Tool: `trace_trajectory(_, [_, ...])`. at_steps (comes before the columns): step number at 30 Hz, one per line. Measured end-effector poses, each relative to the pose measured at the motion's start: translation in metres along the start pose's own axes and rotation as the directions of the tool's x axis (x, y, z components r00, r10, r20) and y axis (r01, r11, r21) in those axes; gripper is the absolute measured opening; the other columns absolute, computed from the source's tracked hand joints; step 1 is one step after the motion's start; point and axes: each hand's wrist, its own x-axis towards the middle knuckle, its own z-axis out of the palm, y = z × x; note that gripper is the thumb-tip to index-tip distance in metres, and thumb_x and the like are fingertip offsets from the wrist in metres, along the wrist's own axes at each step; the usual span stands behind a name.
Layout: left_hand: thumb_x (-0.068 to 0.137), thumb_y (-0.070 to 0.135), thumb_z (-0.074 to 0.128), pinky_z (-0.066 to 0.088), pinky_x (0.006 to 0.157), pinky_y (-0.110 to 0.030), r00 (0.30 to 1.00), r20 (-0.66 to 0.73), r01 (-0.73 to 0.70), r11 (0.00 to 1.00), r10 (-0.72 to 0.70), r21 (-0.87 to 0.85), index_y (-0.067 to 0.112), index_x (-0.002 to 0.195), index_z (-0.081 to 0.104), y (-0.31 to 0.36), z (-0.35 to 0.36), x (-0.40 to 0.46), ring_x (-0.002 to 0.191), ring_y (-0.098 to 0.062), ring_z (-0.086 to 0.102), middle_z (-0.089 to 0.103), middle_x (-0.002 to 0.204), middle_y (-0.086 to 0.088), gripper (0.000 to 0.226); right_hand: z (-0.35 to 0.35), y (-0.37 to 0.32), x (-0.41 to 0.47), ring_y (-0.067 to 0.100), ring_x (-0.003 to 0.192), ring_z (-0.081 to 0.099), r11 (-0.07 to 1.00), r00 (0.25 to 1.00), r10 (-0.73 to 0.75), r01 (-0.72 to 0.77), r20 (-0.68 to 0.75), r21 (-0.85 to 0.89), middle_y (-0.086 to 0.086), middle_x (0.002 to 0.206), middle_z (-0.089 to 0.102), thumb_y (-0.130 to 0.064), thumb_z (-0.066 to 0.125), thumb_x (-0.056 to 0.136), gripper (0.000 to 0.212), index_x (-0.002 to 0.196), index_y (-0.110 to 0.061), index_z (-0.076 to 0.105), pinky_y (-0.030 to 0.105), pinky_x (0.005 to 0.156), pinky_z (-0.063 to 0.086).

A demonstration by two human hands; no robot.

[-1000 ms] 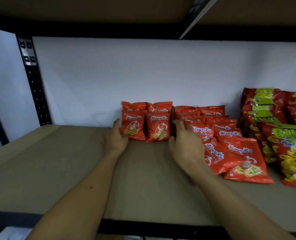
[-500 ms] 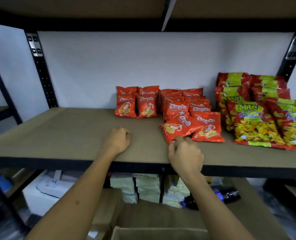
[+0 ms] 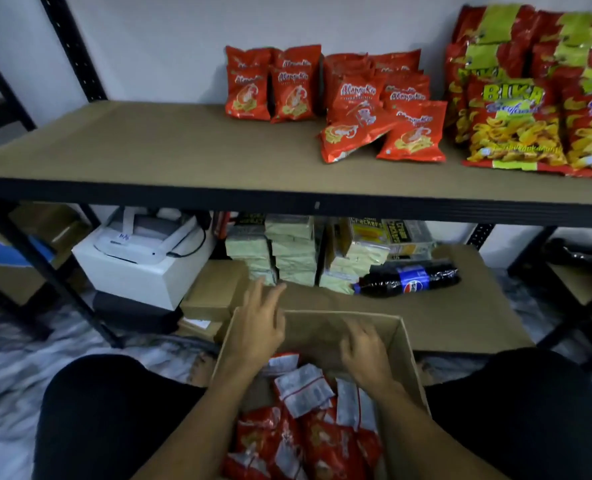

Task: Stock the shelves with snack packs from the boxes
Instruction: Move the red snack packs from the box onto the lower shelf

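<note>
Below the shelf [image 3: 183, 147], both hands are held over the box [image 3: 403, 344]: left hand [image 3: 258, 332] fingers spread, right hand [image 3: 363, 351] fingers loosely curled; packs [image 3: 303, 389] are seen beneath them, long axes pointing away

— What are the red snack packs [image 3: 247, 93] made of?
— Glossy plastic film, crinkled, catching the light; the bigger red-and-yellow bags [image 3: 511, 123] have the same shiny foil look.
— And the shelf [image 3: 156, 143]?
— A matt brown board, smooth, like fibreboard; its front rail [image 3: 287, 199] looks like black painted metal, ribbed.
— The box [image 3: 403, 344]?
— Plain brown cardboard, dull and slightly rough; the cola bottle [image 3: 407, 280] behind it is clear glossy plastic with a slick blue label.
</note>
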Motion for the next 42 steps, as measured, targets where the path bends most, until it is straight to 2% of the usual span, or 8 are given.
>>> trace_trajectory(7, [0.079,0.031,0.060,0.055,0.082,-0.037,0.667,0.677,0.474,0.878,-0.309,-0.067,0.035,0.079,0.065,-0.060,0.106,-0.136,0.087,-0.015,0.068,0.072,0.093,0.003,0.005,0.050,0.067,-0.097,0.028,0.091,0.059,0.801,0.744,0.497,-0.591,0.445,0.093,0.015,0.081,0.058,-0.005,0.065,0.081,0.021,0.068,-0.012,0.051,0.032,0.072,0.045])
trace_trajectory(10, [0.079,0.027,0.059,0.050,0.091,-0.030,0.583,0.761,0.478,0.878,-0.284,-0.038,0.023,0.104,0.071,-0.052,0.108,-0.156,0.103,-0.019,0.065,0.070,0.110,-0.001,0.028,0.062,0.074,-0.108,0.024,0.097,0.053,0.752,0.656,0.546,-0.658,0.521,0.042,0.011,0.102,0.059,-0.006,0.060,0.090,0.014,0.081,-0.016,0.056,0.023,0.079,0.041])
trace_trajectory(14, [0.078,0.033,0.052,0.045,0.094,-0.028,0.554,0.766,0.509,0.861,-0.325,-0.004,0.018,0.120,0.063,-0.038,0.118,-0.149,0.115,-0.022,0.059,0.063,0.124,-0.001,0.046,0.080,0.086,-0.100,0.027,0.120,0.053,0.749,0.651,0.558,-0.663,0.515,0.026,0.013,0.131,0.056,-0.010,0.057,0.092,0.033,0.124,-0.004,0.058,0.026,0.098,0.042])
trace_trajectory(22, [0.091,0.029,0.058,0.018,0.118,-0.038,0.596,0.777,0.240,0.968,-0.204,0.070,0.020,0.146,0.037,-0.020,0.180,-0.163,0.146,-0.025,0.018,0.028,0.154,-0.008,0.060,0.120,0.121,-0.099,0.031,0.111,0.060,0.686,0.629,0.662,-0.727,0.408,0.007,0.014,0.125,0.062,-0.013,0.058,0.087,0.042,0.130,-0.013,0.058,0.037,0.093,0.052])
trace_trajectory(27, [0.082,0.057,0.063,0.012,0.118,-0.053,0.409,0.870,0.284,0.944,-0.276,0.166,0.028,0.154,-0.002,-0.021,0.220,-0.186,0.148,-0.032,-0.005,-0.006,0.161,-0.012,0.101,0.146,0.133,-0.101,0.030,0.126,0.050,0.586,0.512,0.685,-0.810,0.518,0.025,0.013,0.144,0.047,-0.032,0.066,0.090,0.068,0.150,-0.024,0.033,0.040,0.101,0.046])
trace_trajectory(32, [0.088,0.027,0.060,0.027,0.113,-0.041,0.533,0.771,0.317,0.927,-0.349,0.200,0.016,0.151,0.016,-0.031,0.241,-0.174,0.139,-0.031,0.031,0.032,0.151,-0.014,0.078,0.166,0.149,-0.092,0.038,0.139,0.029,0.547,0.426,0.741,-0.832,0.520,-0.098,0.018,0.154,0.024,-0.038,0.080,0.075,0.101,0.152,-0.024,0.017,0.042,0.109,0.033])
trace_trajectory(39, [0.075,0.005,0.065,0.052,0.082,-0.035,0.547,0.547,0.832,0.485,-0.633,-0.271,0.022,0.085,0.065,-0.047,0.246,-0.162,0.088,-0.027,0.067,0.070,0.087,0.000,0.020,0.195,0.207,-0.096,0.024,0.112,0.056,0.343,0.411,0.782,-0.911,0.469,0.227,-0.003,0.135,0.053,-0.043,0.074,0.063,0.078,0.135,-0.044,0.045,0.041,0.089,0.052])
trace_trajectory(42, [0.075,0.003,0.077,0.052,0.072,-0.029,0.456,0.476,0.882,0.311,-0.752,-0.353,0.007,0.086,0.066,-0.054,0.230,-0.165,0.075,-0.017,0.064,0.070,0.081,-0.005,0.016,0.173,0.177,-0.088,0.029,0.086,0.062,-0.004,0.235,0.777,-0.926,0.584,0.377,0.011,0.121,0.062,-0.035,0.059,0.083,0.042,0.123,-0.022,0.056,0.035,0.073,0.051])
